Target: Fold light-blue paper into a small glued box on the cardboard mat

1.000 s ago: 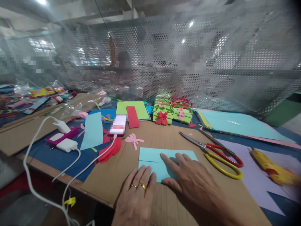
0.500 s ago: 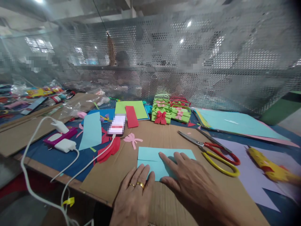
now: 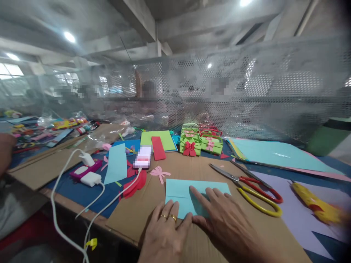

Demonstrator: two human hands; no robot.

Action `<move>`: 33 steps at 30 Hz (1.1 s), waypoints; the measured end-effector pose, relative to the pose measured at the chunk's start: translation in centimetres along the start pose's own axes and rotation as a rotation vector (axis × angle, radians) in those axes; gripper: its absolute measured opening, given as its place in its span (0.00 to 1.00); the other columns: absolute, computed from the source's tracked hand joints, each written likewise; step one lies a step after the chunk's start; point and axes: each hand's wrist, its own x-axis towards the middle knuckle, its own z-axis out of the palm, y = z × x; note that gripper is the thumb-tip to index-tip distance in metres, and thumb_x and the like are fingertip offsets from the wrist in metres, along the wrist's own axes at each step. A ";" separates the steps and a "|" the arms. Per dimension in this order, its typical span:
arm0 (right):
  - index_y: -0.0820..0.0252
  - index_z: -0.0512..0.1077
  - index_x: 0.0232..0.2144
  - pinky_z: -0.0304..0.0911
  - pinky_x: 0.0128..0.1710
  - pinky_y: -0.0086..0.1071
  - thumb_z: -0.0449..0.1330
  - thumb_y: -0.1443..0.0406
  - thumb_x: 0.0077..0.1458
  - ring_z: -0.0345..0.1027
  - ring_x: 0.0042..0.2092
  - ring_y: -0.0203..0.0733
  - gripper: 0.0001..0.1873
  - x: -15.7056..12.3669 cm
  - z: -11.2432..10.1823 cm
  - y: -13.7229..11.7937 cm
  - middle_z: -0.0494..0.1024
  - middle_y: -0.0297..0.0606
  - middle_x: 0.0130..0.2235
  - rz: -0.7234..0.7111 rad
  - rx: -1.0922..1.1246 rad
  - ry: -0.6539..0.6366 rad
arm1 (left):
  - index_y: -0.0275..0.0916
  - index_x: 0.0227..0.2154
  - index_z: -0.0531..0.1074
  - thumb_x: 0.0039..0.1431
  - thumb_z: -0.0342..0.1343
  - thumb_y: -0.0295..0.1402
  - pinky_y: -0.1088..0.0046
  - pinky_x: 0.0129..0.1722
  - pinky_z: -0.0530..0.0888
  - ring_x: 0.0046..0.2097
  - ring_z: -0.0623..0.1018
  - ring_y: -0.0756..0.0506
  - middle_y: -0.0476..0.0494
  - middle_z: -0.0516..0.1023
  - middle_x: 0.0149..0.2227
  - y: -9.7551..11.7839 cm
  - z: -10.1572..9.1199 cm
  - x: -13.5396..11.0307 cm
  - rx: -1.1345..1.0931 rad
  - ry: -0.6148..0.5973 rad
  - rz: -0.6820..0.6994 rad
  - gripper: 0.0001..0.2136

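A folded light blue sheet of paper (image 3: 178, 188) lies on the brown cardboard, its crease running across the left part. My left hand (image 3: 166, 232), with two gold rings, rests flat with its fingertips on the paper's lower left edge. Stretched over the right half is my right hand (image 3: 222, 212), its index finger pointing to the upper edge. The two thumbs nearly meet at the near edge. Just right of the paper are scissors (image 3: 259, 199) with one red and one yellow handle, blades apart.
Small green paper bags (image 3: 190, 140) with bows stand behind the cardboard (image 3: 148, 212). A yellow glue gun (image 3: 312, 202) lies on purple paper at right. Left are a phone (image 3: 142, 157), white cables and a purple power strip (image 3: 85, 171). Another person's hand (image 3: 7, 151) shows at the left edge.
The camera view has tilted up, so the table sits lower and further right. My left thumb has moved right along the paper's near edge, towards my right thumb. Another person's hand has appeared at left.
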 end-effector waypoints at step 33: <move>0.60 0.71 0.41 0.60 0.42 0.38 0.57 0.62 0.63 0.64 0.41 0.44 0.07 -3.9 -7.0 -0.9 0.74 0.40 0.40 -0.041 0.169 -0.204 | 0.48 0.55 0.73 0.61 0.45 0.21 0.55 0.56 0.65 0.56 0.73 0.39 0.35 0.78 0.50 0.5 -1.6 0.3 0.009 -0.153 0.030 0.24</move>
